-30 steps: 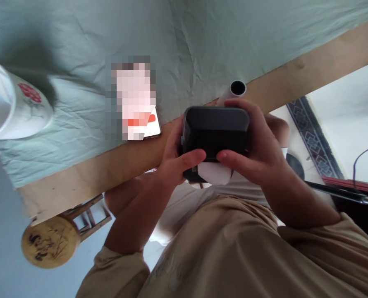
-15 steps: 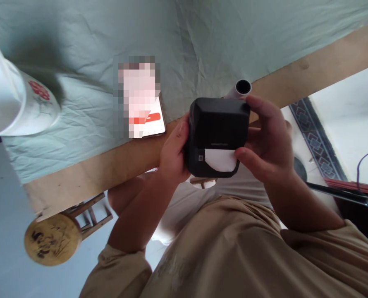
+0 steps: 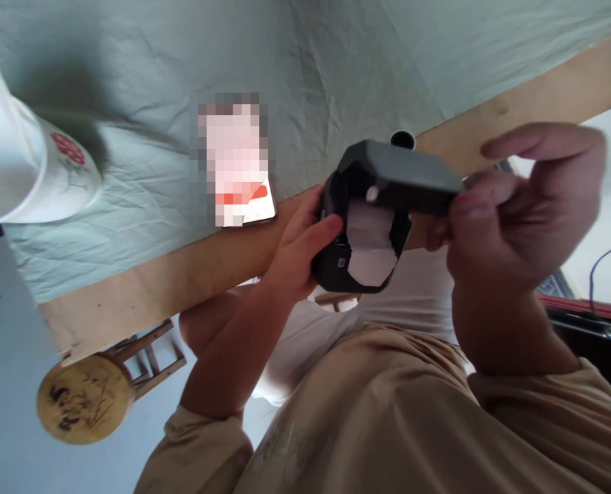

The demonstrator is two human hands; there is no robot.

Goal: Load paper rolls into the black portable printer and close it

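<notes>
Both hands (image 3: 511, 219) hold an opened black printer (image 3: 372, 219).

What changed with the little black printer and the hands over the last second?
The right hand has swung the lid of the black printer up and open, baring the white paper roll inside; a second ago the lid was shut. The left hand still grips the printer body. The phone, white jug and stool stayed where they were.
</notes>
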